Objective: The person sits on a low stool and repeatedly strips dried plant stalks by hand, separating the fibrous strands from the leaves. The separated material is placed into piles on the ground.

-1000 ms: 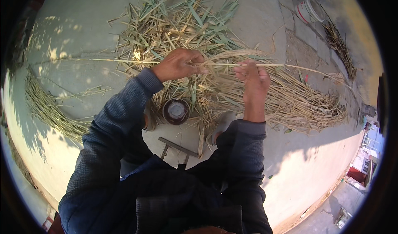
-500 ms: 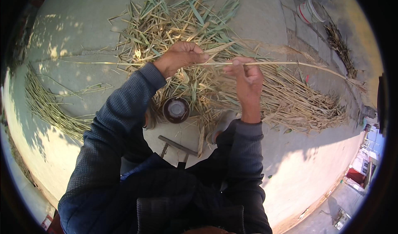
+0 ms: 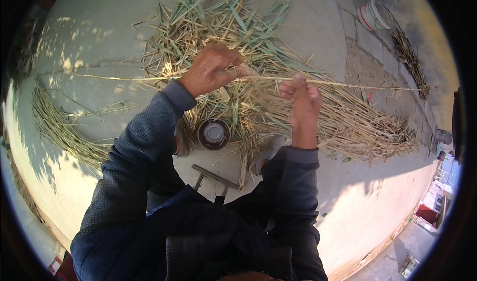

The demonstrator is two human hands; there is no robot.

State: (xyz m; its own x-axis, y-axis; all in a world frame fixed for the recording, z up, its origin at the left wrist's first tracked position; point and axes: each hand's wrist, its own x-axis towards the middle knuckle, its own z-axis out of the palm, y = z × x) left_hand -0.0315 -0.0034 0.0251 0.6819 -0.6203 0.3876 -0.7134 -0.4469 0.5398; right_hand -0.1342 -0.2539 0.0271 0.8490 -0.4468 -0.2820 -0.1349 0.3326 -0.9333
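A long thin pale reed stalk [image 3: 357, 86] stretches across the view, held level in front of me. My left hand [image 3: 213, 68] pinches it left of the middle, thumb and fingertips together. Further right, my right hand [image 3: 302, 98] grips the same stalk between thumb and curled fingers. The stalk's thin left end reaches past my left wrist over the concrete. Beneath both hands lies a heap of dry leaves and husks [image 3: 198, 37], with some green blades. Beside my right hand a large bundle of dry stalks [image 3: 362, 127] lies on the ground.
A sheaf of greener stalks [image 3: 64, 132] lies at the left. Between my feet stands a dark round container [image 3: 213, 134] with a pale centre. Nearer is a bar-shaped frame [image 3: 214, 176]. A white bucket [image 3: 375, 15] and dark dry stems [image 3: 410, 57] are at the far right.
My right hand has slid right along the stalk, widening the gap from my left hand. The loose leaf strip at the stalk's right side is gone from there, and that end looks straighter.
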